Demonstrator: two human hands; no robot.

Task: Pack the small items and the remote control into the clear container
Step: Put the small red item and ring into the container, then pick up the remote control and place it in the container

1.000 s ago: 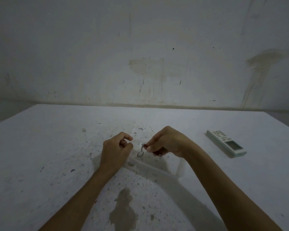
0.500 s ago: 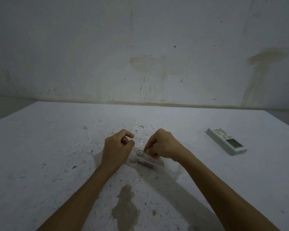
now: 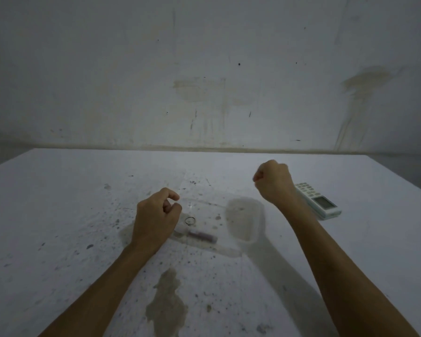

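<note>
A clear container point(image 3: 229, 249) lies on the white table in front of me, hard to make out. Inside it rest a small metal ring point(image 3: 190, 220) and a dark reddish stick-shaped item point(image 3: 202, 235). My left hand point(image 3: 156, 220) rests at the container's left edge, fingers curled around the rim. My right hand point(image 3: 275, 183) hovers above the table to the right of the container, fingers curled shut with nothing visible in them. A white remote control point(image 3: 319, 203) lies on the table just right of my right wrist, partly hidden by it.
The white table point(image 3: 58, 215) is speckled with dark spots and has a brownish stain point(image 3: 167, 305) near the front. A stained wall point(image 3: 204, 93) rises right behind the table's far edge.
My right hand let go of the ring, which now lies in the container, and moved up and to the right toward the remote. My left hand stayed at the container.
</note>
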